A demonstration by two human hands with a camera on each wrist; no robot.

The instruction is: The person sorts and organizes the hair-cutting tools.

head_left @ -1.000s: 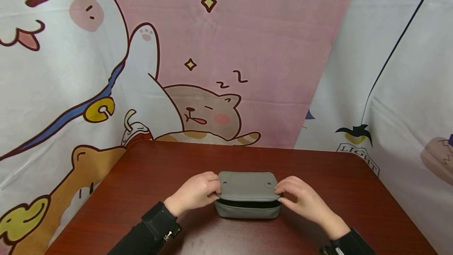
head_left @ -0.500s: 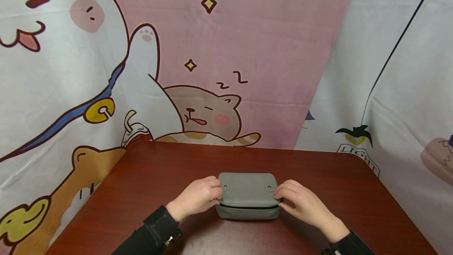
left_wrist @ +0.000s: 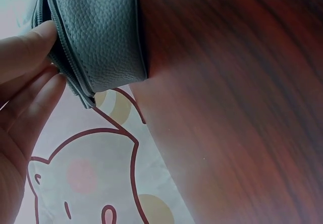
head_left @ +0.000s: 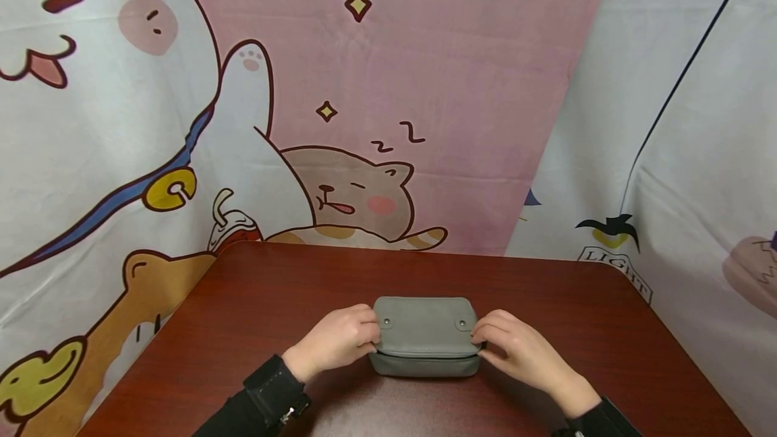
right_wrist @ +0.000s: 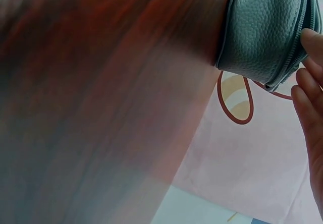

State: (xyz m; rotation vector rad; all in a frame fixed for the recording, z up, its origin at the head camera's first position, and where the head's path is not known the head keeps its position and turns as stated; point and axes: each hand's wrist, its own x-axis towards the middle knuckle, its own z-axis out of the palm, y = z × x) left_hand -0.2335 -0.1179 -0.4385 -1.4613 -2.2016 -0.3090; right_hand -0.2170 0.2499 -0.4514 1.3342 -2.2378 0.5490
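A grey-green leather-look zip case (head_left: 423, 326) sits on the dark red-brown table, its lid lowered almost onto the base. Two round studs show on the lid. At the case's left end, my left hand (head_left: 340, 337) pinches the lid's edge between thumb and fingers. My right hand (head_left: 525, 349) grips the opposite end in the same way. In the left wrist view, the zip (left_wrist: 70, 47) is parted, with the thumb (left_wrist: 43, 37) against its teeth. The right wrist view shows the case's pebbled side (right_wrist: 265, 30) and the thumb by the zip. The inside of the case is hidden.
The wooden table (head_left: 291, 275) has rounded far corners. Behind it hangs a cloth (head_left: 473, 86) printed with cartoon animals. Dark sleeves with wrist straps (head_left: 276, 386) cover both forearms.
The lid has come down from a wide dark gap to nearly meeting the base. Both hands have moved slightly down with it, keeping hold of its ends; little differs in the last half second.
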